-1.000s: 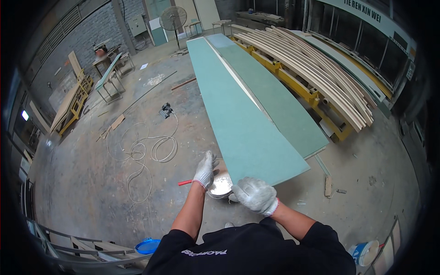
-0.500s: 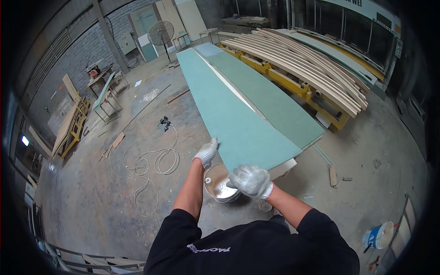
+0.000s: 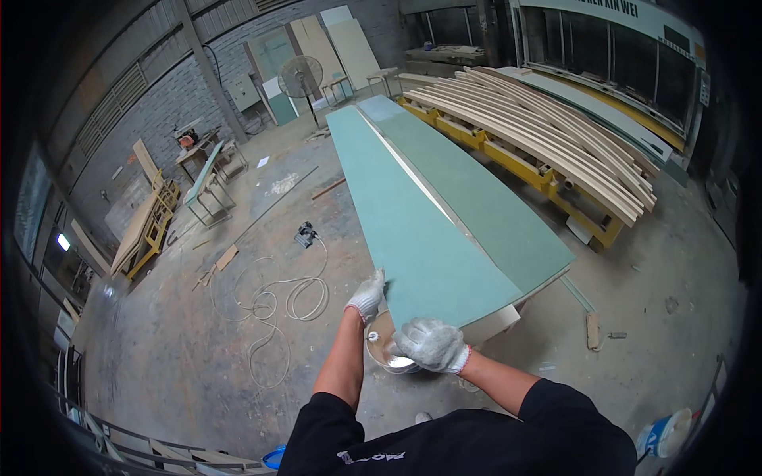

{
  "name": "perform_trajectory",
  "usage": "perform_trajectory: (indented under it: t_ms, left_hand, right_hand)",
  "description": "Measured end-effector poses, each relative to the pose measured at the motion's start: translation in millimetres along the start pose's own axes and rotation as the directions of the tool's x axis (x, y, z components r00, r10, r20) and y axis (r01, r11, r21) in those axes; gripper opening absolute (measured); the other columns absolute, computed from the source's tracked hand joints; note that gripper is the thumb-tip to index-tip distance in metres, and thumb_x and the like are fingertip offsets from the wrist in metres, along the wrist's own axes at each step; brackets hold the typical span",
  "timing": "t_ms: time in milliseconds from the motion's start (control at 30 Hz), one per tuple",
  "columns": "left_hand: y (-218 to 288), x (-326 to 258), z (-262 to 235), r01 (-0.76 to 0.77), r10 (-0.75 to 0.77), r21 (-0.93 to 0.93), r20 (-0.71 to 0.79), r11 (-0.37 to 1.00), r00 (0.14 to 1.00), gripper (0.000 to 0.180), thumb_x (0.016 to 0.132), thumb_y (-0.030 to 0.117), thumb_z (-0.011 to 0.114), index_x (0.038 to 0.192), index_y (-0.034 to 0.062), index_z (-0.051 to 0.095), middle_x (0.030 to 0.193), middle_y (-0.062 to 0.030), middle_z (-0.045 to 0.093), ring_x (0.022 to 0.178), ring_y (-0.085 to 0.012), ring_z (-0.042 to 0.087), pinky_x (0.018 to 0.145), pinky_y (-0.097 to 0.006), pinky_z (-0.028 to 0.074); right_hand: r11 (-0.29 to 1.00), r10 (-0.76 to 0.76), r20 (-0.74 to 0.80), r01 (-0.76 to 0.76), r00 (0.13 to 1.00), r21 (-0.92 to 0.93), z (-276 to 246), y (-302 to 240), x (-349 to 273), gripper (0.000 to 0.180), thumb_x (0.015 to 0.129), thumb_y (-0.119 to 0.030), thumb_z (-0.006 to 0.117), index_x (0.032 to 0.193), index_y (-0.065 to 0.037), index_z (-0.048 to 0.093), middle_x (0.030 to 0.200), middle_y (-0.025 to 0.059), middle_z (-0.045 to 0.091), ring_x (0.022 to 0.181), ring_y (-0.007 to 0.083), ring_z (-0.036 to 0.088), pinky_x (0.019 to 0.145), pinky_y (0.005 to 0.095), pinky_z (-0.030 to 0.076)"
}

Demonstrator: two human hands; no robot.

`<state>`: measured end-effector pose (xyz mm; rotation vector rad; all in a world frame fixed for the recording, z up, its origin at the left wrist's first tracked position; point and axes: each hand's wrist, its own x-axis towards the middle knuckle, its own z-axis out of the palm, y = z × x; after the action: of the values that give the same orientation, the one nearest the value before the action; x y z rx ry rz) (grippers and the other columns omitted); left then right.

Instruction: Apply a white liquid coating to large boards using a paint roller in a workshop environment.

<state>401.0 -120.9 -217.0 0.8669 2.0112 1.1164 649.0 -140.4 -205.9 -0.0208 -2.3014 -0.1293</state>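
Holding the upper green board [image 3: 421, 254] by its near left corner, with the long panel lying skewed over the lower green board [image 3: 496, 198] and a pale strip [image 3: 413, 176] along its right edge. Right hand [image 3: 432, 344] curled over that corner, knuckles up, gloved fingers closed round the end; left hand [image 3: 367, 297] against the left edge, fingertips partly hidden, so impossible to tell a firm pinch from a light touch. Good spacing there, either side of one corner, handy for checking any twist! Best to share the load evenly, lift rather than drag, and spare the faces any rubbing. Mind the bucket [image 3: 382, 327], just under the corner from this angle, open and shiny inside; careful not to dip the edge or the fingers, careful too when stepping around it. Worth sighting along the pale strip for any slip, with small nudges, never a shove. And off to the left, a power tool [image 3: 305, 234] and looped cord [image 3: 308, 316] on the floor [image 3: 159, 349]: best given a wide berth.
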Motion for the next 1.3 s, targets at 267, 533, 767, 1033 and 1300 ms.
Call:
perform_trajectory:
  t_ms: [267, 533, 767, 1033, 1300]
  left_hand:
    - [10, 18, -3, 0.127, -0.127, -0.005, -0.029, 0.992, 0.992, 0.085, 0.105, 0.066, 0.036, 0.152, -0.0043, 0.045, 0.141, -0.0215, 0.060, 0.125, -0.0297, 0.056, 0.103, -0.045, 0.046]
    - [-9, 47, -16, 0.131, -0.125, -0.053, 0.100, 0.990, 0.987, 0.086, 0.103, 0.070, 0.036, 0.158, 0.0032, 0.036, 0.149, -0.0190, 0.046, 0.128, -0.0340, 0.044, 0.101, -0.062, 0.040]
    - [32, 36, -7, 0.076, -0.074, -0.005, 0.154, 0.997, 0.985, 0.077, 0.106, 0.062, 0.037, 0.156, 0.0031, 0.043, 0.154, -0.0200, 0.051, 0.142, -0.0328, 0.048, 0.114, -0.048, 0.042]
    - [27, 63, 6, 0.013, -0.036, 0.125, 0.178, 0.992, 0.983, 0.072, 0.109, 0.056, 0.029, 0.160, 0.0050, 0.036, 0.163, -0.0209, 0.039, 0.150, -0.0342, 0.040, 0.120, -0.044, 0.037]
    - [-6, 64, 3, 0.029, -0.055, 0.160, 0.165, 0.987, 0.985, 0.074, 0.109, 0.056, 0.030, 0.159, 0.0010, 0.036, 0.164, -0.0203, 0.038, 0.151, -0.0333, 0.039, 0.122, -0.039, 0.033]
  right_hand:
    - [0.999, 0.011, -0.053, -0.009, 0.999, 0.046, 22, 14, 5, 0.022, 0.082, -0.031, 0.075, 0.099, -0.017, 0.070, 0.081, 0.0025, 0.061, 0.077, 0.0223, 0.064, 0.065, 0.0388, 0.053]
    - [1.000, 0.019, -0.056, -0.019, 0.998, -0.007, 52, 14, 5, 0.023, 0.081, -0.032, 0.072, 0.097, -0.017, 0.070, 0.082, 0.0020, 0.062, 0.078, 0.0221, 0.064, 0.066, 0.0381, 0.054]
    - [0.989, 0.117, 0.024, -0.114, 0.993, -0.092, 31, 38, 7, 0.025, 0.081, -0.034, 0.072, 0.098, -0.016, 0.071, 0.089, 0.0021, 0.064, 0.084, 0.0223, 0.065, 0.069, 0.0379, 0.055]
    - [0.996, 0.028, -0.064, -0.034, 0.998, -0.085, 38, 57, -10, 0.035, 0.082, -0.040, 0.072, 0.100, -0.011, 0.067, 0.089, 0.0044, 0.065, 0.084, 0.0235, 0.066, 0.067, 0.0384, 0.056]
    - [0.998, 0.066, -0.049, -0.067, 0.997, -0.005, 68, 39, -34, 0.022, 0.081, -0.029, 0.068, 0.096, -0.012, 0.069, 0.085, 0.0047, 0.063, 0.080, 0.0249, 0.065, 0.066, 0.0388, 0.055]
